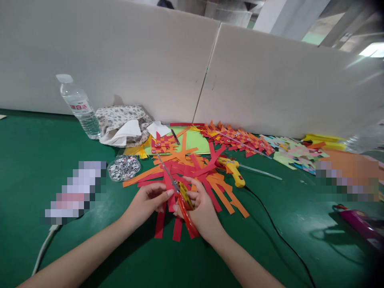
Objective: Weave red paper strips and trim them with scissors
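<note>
Scissors [186,208] sit in the half-curled right hand [198,206]; the left hand [154,198] pinches a red paper strip [168,180], fingers nearly closed.

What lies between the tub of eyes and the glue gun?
Red and orange strips, with the blades of the scissors over them; the head view shows it.

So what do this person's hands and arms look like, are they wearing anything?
The left hand and right hand are bare, with no gloves, rings, watch or bracelets that I can see. No sleeves show on the forearms either.
</note>
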`<action>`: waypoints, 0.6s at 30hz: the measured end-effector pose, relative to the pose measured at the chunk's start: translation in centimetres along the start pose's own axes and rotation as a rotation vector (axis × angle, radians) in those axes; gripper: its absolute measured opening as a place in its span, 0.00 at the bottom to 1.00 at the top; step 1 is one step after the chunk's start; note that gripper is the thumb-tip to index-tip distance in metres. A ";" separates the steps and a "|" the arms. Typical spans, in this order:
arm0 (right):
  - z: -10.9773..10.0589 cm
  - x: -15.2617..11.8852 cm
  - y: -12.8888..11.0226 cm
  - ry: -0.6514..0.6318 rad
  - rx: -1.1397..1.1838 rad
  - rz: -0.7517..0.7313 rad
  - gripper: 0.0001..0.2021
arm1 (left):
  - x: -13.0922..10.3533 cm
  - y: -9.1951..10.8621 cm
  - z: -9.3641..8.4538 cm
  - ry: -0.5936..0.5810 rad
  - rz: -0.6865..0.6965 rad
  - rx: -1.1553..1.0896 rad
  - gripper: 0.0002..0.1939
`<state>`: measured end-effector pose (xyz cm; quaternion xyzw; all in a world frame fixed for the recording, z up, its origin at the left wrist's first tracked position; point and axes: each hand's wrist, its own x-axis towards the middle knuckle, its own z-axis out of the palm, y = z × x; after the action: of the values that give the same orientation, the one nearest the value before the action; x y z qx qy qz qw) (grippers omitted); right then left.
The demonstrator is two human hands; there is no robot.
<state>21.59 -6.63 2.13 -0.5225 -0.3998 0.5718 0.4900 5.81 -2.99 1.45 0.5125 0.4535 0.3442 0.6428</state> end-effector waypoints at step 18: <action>-0.9 0.4 0.5 0.093 -0.090 -0.189 0.33 | 0.0 -0.5 -0.1 -0.181 0.013 0.115 0.13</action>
<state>22.40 -6.40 1.44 -0.5301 -0.4495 0.4795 0.5358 5.67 -3.10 0.93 0.5805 0.4094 0.2741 0.6483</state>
